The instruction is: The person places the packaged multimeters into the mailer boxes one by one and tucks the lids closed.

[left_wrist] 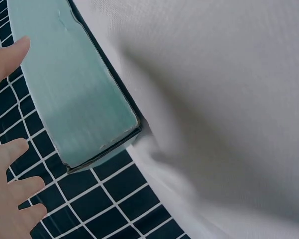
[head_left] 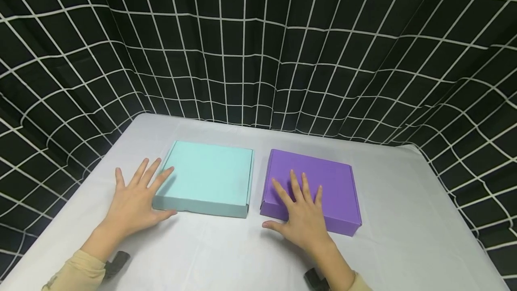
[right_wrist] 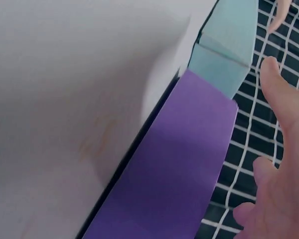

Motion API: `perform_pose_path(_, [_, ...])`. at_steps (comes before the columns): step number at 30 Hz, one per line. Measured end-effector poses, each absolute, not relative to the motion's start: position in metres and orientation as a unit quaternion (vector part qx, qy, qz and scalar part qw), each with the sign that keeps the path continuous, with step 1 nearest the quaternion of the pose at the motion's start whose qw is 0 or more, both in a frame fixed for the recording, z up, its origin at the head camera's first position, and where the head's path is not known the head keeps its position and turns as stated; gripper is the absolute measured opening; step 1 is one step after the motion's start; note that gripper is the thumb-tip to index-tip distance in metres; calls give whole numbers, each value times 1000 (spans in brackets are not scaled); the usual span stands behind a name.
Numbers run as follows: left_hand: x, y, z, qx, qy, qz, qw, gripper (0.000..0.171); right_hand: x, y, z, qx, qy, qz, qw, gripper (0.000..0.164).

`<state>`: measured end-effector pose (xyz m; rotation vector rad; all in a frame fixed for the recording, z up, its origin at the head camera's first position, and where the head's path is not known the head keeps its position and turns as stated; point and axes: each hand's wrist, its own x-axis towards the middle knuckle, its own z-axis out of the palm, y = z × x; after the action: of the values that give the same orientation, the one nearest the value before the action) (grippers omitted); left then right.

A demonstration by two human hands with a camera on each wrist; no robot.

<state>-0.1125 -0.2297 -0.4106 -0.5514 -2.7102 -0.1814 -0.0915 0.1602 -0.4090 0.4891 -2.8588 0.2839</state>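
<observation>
Two flat cardboard boxes with closed lids lie side by side on a white-covered table. The light turquoise box (head_left: 210, 172) is on the left, the purple box (head_left: 319, 178) on the right. My left hand (head_left: 131, 203) spreads its fingers at the turquoise box's left front corner, index fingertip overlapping the lid in the head view. My right hand (head_left: 304, 221), also with fingers spread, hovers over the purple box's front edge. Neither hand grips anything. The left wrist view shows the turquoise box's front wall (left_wrist: 79, 94); the right wrist view shows the purple front wall (right_wrist: 159, 164).
The white tablecloth (head_left: 226, 255) covers the table under both boxes, with a narrow gap between them. A black curtain with white grid lines (head_left: 258, 48) surrounds the back and sides. Dark wrist-worn devices (head_left: 117, 264) sit below both wrists.
</observation>
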Motion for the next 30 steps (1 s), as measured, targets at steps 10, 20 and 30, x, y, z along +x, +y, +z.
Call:
perform_pose_path(10, [-115, -230, -413, -196, -963, -53, 174, 102, -84, 201, -401, 98, -980, 136, 106, 113])
perform_pose_path(20, [-117, -246, -413, -164, -976, -44, 139, 111, -63, 278, -399, 46, -985, 111, 122, 125])
perform_pose_path(30, [-114, -269, -415, -122, -984, -48, 117, 118, -40, 320, -404, -17, -991, 89, 103, 128])
